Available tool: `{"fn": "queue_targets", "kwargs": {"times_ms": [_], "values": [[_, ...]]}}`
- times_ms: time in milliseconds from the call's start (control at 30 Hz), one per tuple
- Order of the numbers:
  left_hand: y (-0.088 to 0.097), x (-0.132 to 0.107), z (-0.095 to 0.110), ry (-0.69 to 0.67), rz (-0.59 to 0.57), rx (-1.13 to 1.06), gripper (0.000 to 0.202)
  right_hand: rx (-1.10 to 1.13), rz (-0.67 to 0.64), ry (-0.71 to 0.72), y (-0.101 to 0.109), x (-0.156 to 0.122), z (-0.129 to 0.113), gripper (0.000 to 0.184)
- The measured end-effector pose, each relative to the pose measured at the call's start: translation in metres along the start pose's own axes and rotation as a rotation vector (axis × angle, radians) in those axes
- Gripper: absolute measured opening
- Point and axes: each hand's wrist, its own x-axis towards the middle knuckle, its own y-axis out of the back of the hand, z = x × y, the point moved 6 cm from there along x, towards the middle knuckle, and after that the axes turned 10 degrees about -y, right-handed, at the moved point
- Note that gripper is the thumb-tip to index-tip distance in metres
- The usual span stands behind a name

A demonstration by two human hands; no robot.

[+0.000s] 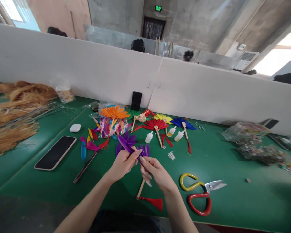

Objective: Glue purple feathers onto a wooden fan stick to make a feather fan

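My left hand is closed, thumb and fingers pinching a purple feather. Close beside it, my right hand pinches the lower end of the same feather, and the fingertips nearly meet. Beneath and behind the hands, more purple feathers spread out on the table. A wooden stick handle sticks out below my right hand, with a red tassel at its bottom end. My fingers hide where the handle meets the feathers.
Large scissors lie blades apart on the green table. Finished feather fans, including a red fan and an orange fan, stand behind small glue bottles. A phone lies left; white beads sit right of the hands.
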Motion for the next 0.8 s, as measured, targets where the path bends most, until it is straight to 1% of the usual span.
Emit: {"fn": "queue_targets", "kwargs": {"times_ms": [100, 233, 300, 400, 500, 600, 633, 700, 800], "values": [[0.0, 0.0, 0.0, -0.017, 0.02, -0.046, 0.039, 0.005, 0.044, 0.04, -0.004, -0.001, -0.002, 0.044], [0.005, -0.001, 0.0, -0.047, 0.062, -0.059, 0.038, -0.02, 0.156, 0.122, 0.001, -0.005, -0.007, 0.045], [0.006, -0.001, 0.001, -0.052, 0.067, -0.057, 0.038, -0.04, 0.165, 0.118, 0.003, -0.006, -0.007, 0.043], [0.005, 0.0, 0.002, -0.052, 0.048, -0.025, 0.037, -0.12, 0.194, 0.097, 0.005, -0.007, -0.008, 0.035], [0.005, 0.001, 0.005, -0.058, 0.035, 0.073, 0.036, -0.253, 0.339, 0.121, 0.011, -0.01, -0.012, 0.03], [0.004, 0.003, 0.005, -0.043, -0.004, 0.154, 0.033, -0.467, 0.497, 0.203, 0.015, -0.016, -0.019, 0.021], [0.002, 0.004, 0.004, -0.036, -0.026, 0.17, 0.031, -0.523, 0.515, 0.229, 0.014, -0.017, -0.02, 0.018], [0.0, 0.003, 0.001, -0.011, -0.067, 0.174, 0.031, -0.571, 0.49, 0.259, 0.013, -0.017, -0.02, 0.017], [-0.003, 0.001, -0.005, 0.031, -0.092, 0.098, 0.037, -0.534, 0.431, 0.236, 0.013, -0.014, -0.016, 0.019]]}}
